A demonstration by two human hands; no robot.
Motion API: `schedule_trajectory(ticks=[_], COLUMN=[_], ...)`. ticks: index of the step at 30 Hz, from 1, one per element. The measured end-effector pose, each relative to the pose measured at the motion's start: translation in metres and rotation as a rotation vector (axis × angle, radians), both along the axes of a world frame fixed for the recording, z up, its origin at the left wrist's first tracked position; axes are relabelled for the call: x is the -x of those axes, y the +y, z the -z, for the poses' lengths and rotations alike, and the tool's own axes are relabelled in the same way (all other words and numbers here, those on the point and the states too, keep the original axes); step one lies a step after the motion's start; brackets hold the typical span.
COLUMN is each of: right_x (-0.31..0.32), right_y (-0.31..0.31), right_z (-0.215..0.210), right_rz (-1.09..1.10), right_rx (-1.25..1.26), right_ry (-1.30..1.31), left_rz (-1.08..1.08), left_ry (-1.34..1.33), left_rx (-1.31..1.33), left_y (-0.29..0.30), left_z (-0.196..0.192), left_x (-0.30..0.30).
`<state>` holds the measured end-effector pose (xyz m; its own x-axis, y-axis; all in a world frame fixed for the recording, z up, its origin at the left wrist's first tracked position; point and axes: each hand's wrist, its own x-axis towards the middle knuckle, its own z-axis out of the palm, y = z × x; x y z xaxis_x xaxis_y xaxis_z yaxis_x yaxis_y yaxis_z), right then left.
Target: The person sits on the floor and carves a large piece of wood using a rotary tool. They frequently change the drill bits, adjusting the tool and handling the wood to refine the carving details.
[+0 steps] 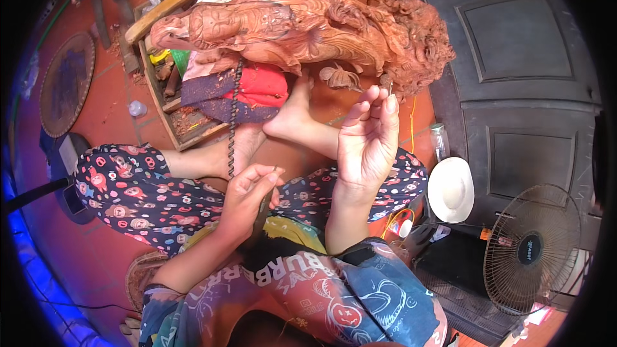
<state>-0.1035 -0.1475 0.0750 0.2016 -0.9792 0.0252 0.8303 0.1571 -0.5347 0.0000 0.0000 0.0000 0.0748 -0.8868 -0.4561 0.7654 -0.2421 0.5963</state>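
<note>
A large reddish wooden carving [302, 22] lies on its side on a low wooden stand in front of me, full of leafy relief. My right hand [367, 138] is raised palm toward me and pinches a thin metal bit [390, 87] at its fingertips, just below the carving's right end. My left hand [247, 196] is lower, near my lap, closed around a dark rotary handpiece [263, 209] whose twisted flexible shaft [232, 115] runs up toward the carving. My bare feet rest on the floor under the carving.
A wooden tray [168, 106] with cloths and wood chips sits beneath the carving. A round carved panel [66, 83] lies at left. A white hat [450, 189], a small jar [439, 141], a floor fan [530, 247] and dark wooden doors [514, 45] are at right.
</note>
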Motion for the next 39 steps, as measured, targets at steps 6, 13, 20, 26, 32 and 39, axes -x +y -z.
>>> schedule_trajectory(ticks=[6, 13, 20, 26, 32, 39], right_x=[-0.007, -0.010, -0.011, -0.013, -0.011, -0.012], right_y=[-0.002, -0.001, -0.002, -0.001, -0.003, -0.001], right_z=[-0.009, -0.004, -0.001, -0.001, 0.002, 0.002], right_rz=[0.078, 0.198, 0.300, 0.334, 0.326, 0.303], right_rx=[0.018, 0.092, 0.231, 0.203, 0.206, 0.184], right_ry=[0.043, 0.118, 0.165, 0.205, 0.203, 0.208], left_rz=[-0.020, -0.008, -0.001, 0.014, 0.015, 0.018], left_ry=[-0.004, -0.025, -0.019, -0.032, -0.026, -0.028], left_rx=[-0.003, -0.014, -0.027, -0.046, -0.046, -0.050], left_y=[-0.004, -0.002, -0.003, -0.003, -0.004, -0.004], left_z=[-0.003, -0.002, -0.004, -0.003, -0.004, -0.007], left_x=[-0.001, 0.000, 0.001, 0.001, 0.002, 0.001])
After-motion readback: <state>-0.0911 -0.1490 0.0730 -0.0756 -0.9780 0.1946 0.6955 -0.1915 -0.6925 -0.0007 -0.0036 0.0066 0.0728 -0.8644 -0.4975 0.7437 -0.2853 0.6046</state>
